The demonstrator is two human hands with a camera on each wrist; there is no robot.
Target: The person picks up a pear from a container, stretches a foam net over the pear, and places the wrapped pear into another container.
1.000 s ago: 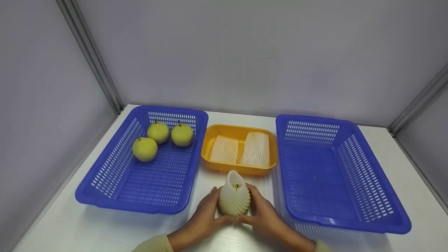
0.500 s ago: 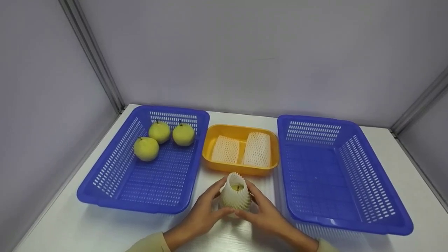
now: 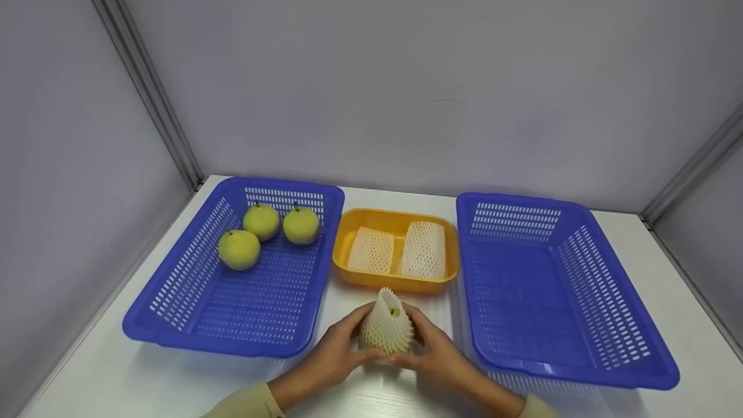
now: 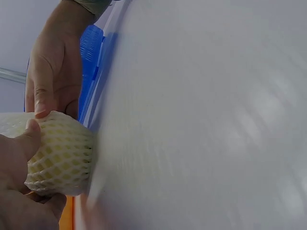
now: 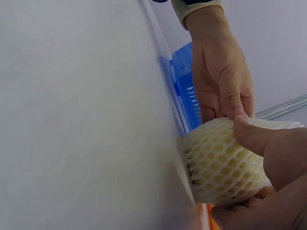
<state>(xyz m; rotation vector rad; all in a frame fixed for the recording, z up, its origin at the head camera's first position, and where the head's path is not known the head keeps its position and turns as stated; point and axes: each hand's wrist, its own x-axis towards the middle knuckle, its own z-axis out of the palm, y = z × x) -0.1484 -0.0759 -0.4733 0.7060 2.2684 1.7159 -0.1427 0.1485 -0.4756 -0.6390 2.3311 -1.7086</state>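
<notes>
A yellow-green pear (image 3: pixel 395 312) sits inside a white foam net sleeve (image 3: pixel 384 334) near the table's front, its stem showing at the sleeve's raised, pointed top. My left hand (image 3: pixel 334 351) holds the sleeved pear from the left and my right hand (image 3: pixel 439 355) from the right. Both thumbs meet on the near side, while the other fingers curve round behind, partly hidden. Seen in the left wrist view, the net (image 4: pixel 64 155) is stretched over the pear, its lower end close to the table. The right wrist view gives the same mesh (image 5: pixel 223 163) under both thumbs.
Three bare pears (image 3: pixel 240 249) lie in the left blue basket (image 3: pixel 220 345). Two more foam net sleeves (image 3: pixel 424 249) lie in an orange tray (image 3: pixel 395 284) behind my hands. On the right stands another blue basket (image 3: pixel 572 377). Walls enclose the table's back and sides.
Both hands stay round the sleeved pear. My thumbs shift up, then slightly down along its near side. The sleeve's top opening looks narrower and more tilted than half a second ago.
</notes>
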